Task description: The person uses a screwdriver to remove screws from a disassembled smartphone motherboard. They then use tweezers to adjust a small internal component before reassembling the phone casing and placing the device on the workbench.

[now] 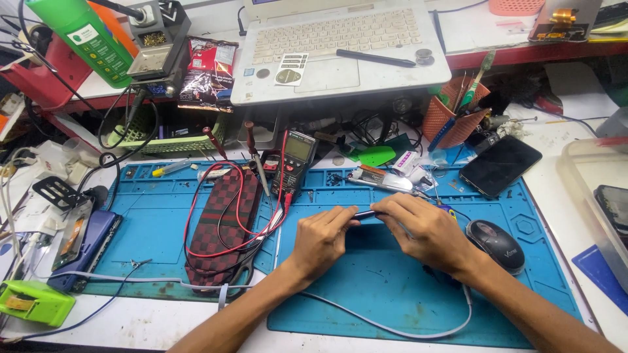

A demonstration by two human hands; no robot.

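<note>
My left hand (322, 236) and my right hand (422, 229) meet over the middle of a blue work mat (386, 287). Both pinch a thin dark pen-like tool (366, 214) that lies level between the fingertips. My left fingers grip its left end and my right fingers wrap its right end. What lies under my right palm is hidden. A grey cable (392, 330) curves across the mat below my wrists.
A multimeter (294, 160) with red and black leads (222, 209) lies left of the hands over a checkered red pouch (219, 229). A black mouse (497, 243) and a dark phone (500, 165) sit at right. A white laptop (340, 49) stands behind.
</note>
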